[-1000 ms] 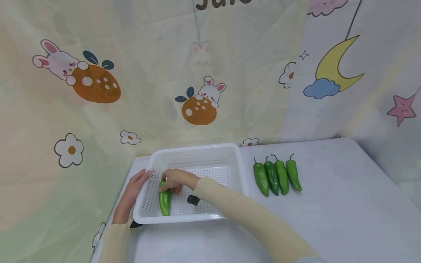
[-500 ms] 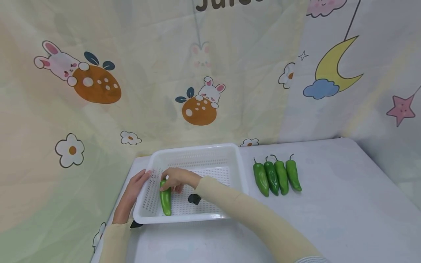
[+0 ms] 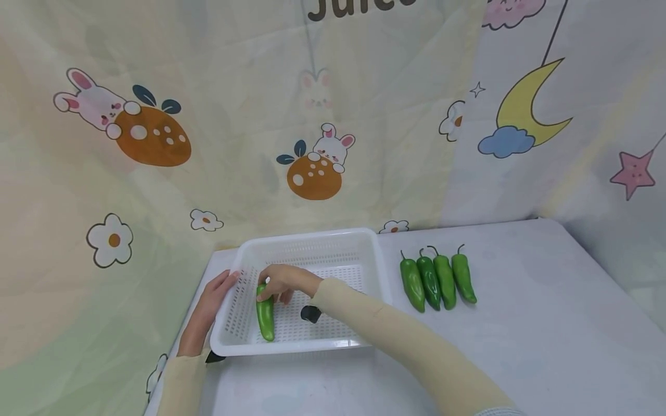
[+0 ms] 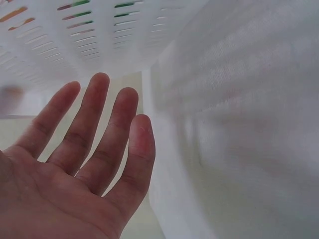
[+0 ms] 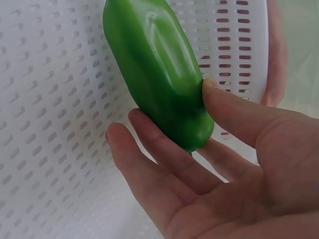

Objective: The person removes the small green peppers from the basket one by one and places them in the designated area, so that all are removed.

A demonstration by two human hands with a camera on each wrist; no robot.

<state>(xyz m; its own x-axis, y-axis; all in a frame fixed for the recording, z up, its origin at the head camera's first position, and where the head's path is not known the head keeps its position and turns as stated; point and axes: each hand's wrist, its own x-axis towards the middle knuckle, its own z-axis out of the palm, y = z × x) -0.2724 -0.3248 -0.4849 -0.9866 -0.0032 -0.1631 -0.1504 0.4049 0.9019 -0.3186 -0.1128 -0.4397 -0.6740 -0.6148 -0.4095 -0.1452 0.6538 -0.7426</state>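
Note:
Inside the white plastic basket (image 3: 291, 348), my right hand (image 3: 288, 281) pinches a green chili pepper (image 3: 265, 320) near its stem end. The right wrist view gives a closer look: thumb on one side of the glossy pepper (image 5: 154, 59), fingers on the other, its far end pointing away from the palm. That pepper lies lengthwise by the basket's left wall. My left hand (image 3: 210, 297) is against the outside of that wall, fingertips at the rim. In the left wrist view its fingers (image 4: 82, 132) are spread and nearly straight beneath the slotted wall.
Several more green chili peppers (image 3: 430, 283) lie side by side on the white table (image 3: 541, 323), right of the basket, stems toward the back. A printed cloth (image 3: 234, 144) hangs behind the table and down its left side.
The right hand has shifted slightly right with the pepper, whose lower end now angles more to the right. The left hand and the basket have stayed in place.

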